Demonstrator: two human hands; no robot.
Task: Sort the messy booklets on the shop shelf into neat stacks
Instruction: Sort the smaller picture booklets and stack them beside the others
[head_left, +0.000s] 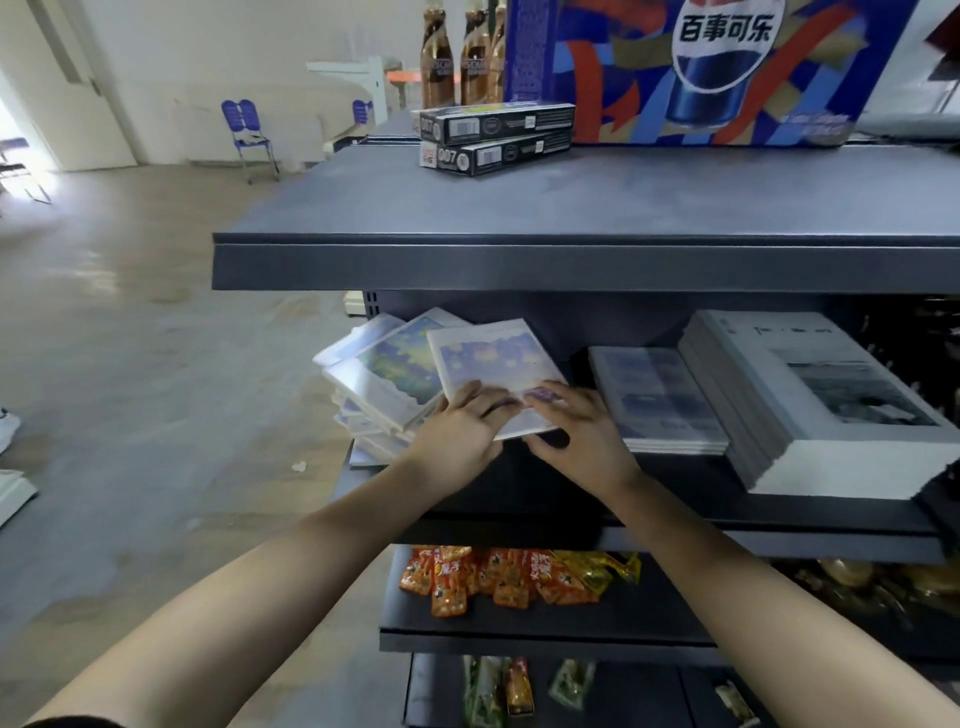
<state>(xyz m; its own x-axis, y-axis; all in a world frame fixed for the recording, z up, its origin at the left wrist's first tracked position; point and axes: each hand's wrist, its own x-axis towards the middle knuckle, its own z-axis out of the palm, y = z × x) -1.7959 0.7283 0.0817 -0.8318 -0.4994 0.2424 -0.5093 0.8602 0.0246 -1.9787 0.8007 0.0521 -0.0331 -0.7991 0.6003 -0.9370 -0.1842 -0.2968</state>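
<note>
Shop shelf, left end: top booklet lies askew on messy pile, long axis running away from both hands. Left hand flat on its near edge. Right hand fingers on top, thumb at edge, pinch unclear.

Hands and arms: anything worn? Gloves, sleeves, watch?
Nothing on the left hand or right hand: no gloves, rings or watch. Both forearms are bare. A dark strip at the bottom-left corner may be a short sleeve.
</note>
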